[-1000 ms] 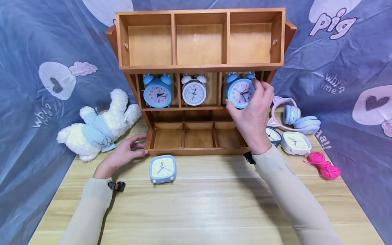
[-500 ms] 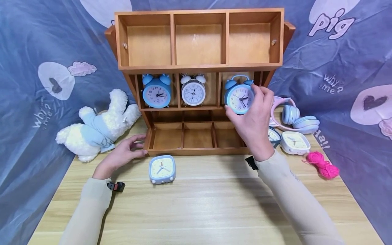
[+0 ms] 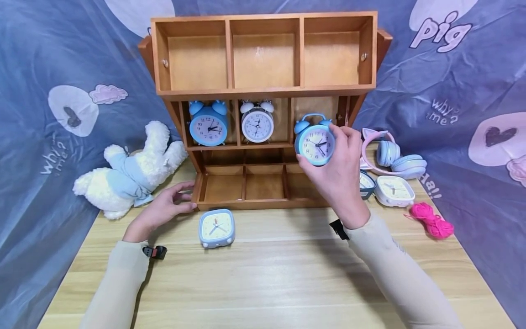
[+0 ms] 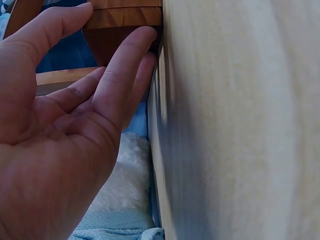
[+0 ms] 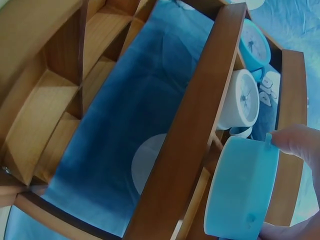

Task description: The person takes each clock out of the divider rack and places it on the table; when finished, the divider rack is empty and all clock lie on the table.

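At the wooden shelf (image 3: 263,92), just in front of its right middle compartment (image 3: 318,104), a blue twin-bell clock (image 3: 316,144) faces me, pinched between the thumb and fingers of the right hand (image 3: 343,178). The left hand (image 3: 162,211), fingers parted, touches the shelf's lower left end. I judge this step as passing the clock in or out; the next move calls for a firm pinch with the bells clear of the wood.

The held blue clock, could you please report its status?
Right hand gripping blue clock before wooden shelf. Left hand touching shelf's left end. Square blue clock on table, clear of hands.
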`<state>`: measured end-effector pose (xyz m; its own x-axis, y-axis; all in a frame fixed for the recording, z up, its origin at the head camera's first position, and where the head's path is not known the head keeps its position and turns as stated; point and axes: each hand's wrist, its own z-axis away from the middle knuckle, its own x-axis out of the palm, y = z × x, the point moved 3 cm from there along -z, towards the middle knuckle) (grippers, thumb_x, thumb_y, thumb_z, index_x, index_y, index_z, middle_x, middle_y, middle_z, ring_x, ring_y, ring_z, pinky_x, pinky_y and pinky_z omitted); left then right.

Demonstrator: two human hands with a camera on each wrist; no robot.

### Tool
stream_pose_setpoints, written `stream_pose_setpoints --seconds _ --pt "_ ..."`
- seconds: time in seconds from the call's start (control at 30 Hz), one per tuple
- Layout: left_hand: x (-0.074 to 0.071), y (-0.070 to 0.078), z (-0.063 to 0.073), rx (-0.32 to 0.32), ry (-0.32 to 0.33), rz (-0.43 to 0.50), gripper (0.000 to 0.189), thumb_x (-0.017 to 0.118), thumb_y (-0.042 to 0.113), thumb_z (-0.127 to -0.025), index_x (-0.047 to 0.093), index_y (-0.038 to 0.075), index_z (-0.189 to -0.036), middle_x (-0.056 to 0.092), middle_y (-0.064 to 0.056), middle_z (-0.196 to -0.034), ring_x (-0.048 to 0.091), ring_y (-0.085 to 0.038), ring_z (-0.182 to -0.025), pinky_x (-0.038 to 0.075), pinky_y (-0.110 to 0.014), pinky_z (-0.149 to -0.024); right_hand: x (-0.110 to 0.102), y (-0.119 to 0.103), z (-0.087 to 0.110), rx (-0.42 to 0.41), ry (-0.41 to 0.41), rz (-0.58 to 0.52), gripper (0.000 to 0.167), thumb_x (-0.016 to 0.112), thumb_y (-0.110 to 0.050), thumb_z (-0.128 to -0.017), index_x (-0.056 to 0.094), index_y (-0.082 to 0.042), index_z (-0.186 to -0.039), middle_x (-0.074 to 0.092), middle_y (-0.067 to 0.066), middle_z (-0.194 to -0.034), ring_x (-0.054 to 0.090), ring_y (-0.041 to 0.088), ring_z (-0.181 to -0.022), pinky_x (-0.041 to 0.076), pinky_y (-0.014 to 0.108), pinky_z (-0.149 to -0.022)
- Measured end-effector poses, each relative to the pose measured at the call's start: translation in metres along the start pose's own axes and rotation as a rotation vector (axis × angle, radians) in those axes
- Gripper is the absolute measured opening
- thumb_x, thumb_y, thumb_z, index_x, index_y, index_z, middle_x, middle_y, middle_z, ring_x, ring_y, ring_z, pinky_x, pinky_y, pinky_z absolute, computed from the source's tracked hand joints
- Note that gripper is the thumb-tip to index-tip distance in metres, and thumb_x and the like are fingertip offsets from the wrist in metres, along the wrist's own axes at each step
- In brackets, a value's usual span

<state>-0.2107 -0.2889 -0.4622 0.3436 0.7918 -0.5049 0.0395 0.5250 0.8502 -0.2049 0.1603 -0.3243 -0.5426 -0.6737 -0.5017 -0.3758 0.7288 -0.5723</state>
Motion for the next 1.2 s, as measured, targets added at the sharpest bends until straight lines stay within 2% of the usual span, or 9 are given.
stream_pose_setpoints --seconds 0.7,0.97,1.2 --pt "0.000 0.000 -0.002 -0.009 -0.004 -0.006 0.078 0.077 0.019 -0.107 0.038 0.001 -0.172 0.066 -0.033 -0.151 0.064 -0.047 -0.142 0.058 -0.015 -0.095 0.008 -0.010 0.034 0.050 -0.155 -0.040 0.092 0.101 -0.031 -0.071 0.063 0.002 -0.148 0.055 0.025 -0.140 0.055 0.042 -0.132 0.049 0.055 -0.107" --pt "-0.001 0.000 -0.002 -0.007 -0.003 -0.022 0.078 0.077 0.021 -0.107 0.038 0.001 -0.172 0.066 -0.032 -0.150 0.065 -0.046 -0.141 0.058 -0.015 -0.095 0.015 -0.014 0.051 0.046 -0.259 -0.019 0.092 0.102 -0.033 -0.072 0.064 0.000 -0.148 0.056 0.022 -0.140 0.057 0.041 -0.128 0.051 0.057 -0.100" --pt "-0.001 0.000 0.000 -0.014 0.002 -0.025 0.079 0.078 0.020 -0.106 0.038 0.001 -0.172 0.066 -0.032 -0.151 0.063 -0.046 -0.142 0.057 -0.014 -0.094 0.025 -0.016 0.067 0.085 -0.388 -0.015 0.093 0.101 -0.036 -0.073 0.064 -0.001 -0.150 0.056 0.017 -0.141 0.060 0.035 -0.125 0.056 0.054 -0.100"
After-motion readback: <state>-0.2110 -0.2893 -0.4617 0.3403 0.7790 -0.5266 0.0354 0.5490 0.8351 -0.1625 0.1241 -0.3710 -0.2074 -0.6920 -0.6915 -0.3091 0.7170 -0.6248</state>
